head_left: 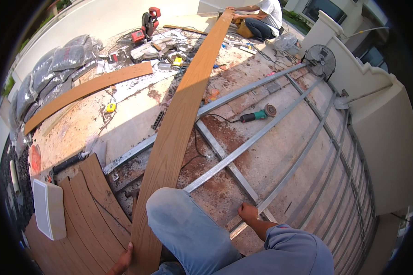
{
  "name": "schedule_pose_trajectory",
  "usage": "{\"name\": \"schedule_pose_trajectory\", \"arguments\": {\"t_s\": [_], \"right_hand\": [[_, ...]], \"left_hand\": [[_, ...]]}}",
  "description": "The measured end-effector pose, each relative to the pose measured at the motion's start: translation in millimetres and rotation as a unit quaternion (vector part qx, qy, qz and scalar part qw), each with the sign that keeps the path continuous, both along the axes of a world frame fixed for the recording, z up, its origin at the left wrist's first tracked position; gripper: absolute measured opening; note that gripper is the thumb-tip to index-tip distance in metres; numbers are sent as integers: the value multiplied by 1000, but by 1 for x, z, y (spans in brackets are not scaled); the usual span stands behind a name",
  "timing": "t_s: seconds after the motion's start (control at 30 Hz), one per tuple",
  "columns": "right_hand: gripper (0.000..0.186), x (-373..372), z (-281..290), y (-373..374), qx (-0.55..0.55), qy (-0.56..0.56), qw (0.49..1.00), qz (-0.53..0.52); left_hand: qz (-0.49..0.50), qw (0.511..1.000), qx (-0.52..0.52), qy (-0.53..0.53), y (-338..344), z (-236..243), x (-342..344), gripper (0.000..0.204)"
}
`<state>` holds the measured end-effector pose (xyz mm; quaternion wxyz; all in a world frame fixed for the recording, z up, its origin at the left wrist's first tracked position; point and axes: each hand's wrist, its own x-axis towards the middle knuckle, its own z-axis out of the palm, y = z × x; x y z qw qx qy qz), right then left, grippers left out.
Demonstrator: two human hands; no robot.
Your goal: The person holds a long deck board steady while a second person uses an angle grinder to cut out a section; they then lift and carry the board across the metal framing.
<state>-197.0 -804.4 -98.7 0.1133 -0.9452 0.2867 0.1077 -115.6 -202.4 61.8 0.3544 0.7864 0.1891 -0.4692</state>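
A long brown decking board (179, 133) slants from beside my knee to the far end of the work area. My left hand (123, 262) is at the near end of this board, its thumb against the left edge and its other fingers mostly out of sight. My right hand (248, 212) is closed in a fist beside a galvanized steel bar (266, 201) of the floor frame. Whether anything is inside that fist is hidden. At the board's far end a crouching person (267, 18) has both hands near it.
Laid boards (89, 197) and a white speaker-like box (49, 209) are at the left. An angle grinder (257, 114) lies among the frame bars. Farther off are a loose board (89, 89), filled bags (69, 55), a red cut-off saw (147, 25) and a fan (320, 60).
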Motion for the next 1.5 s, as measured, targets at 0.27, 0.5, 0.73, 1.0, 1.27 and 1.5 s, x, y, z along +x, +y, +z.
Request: {"name": "schedule_pose_trajectory", "arguments": {"t_s": [0.27, 0.5, 0.73, 1.0, 1.27, 1.5], "right_hand": [[26, -1, -2, -2, 5, -5, 1000, 4], [26, 0, -1, -1, 2, -14, 1000, 4], [26, -2, -4, -2, 1, -15, 1000, -8], [25, -1, 1, 0, 8, -23, 1000, -5], [25, 0, 2, 0, 1, -20, 1000, -3], [26, 1, 1, 1, -1, -33, 999, 6]], "left_hand": [[-6, 999, 34, 13, -1, 4, 0, 108], [-17, 999, -8, 29, -5, 9, 7, 110], [-22, 999, -24, 14, -14, 12, 17, 104], [19, 997, -65, 39, 3, -20, 16, 98], [27, 997, -76, -8, -7, -12, 15, 99], [35, 997, -60, 37, 4, -20, 10, 94]]}}
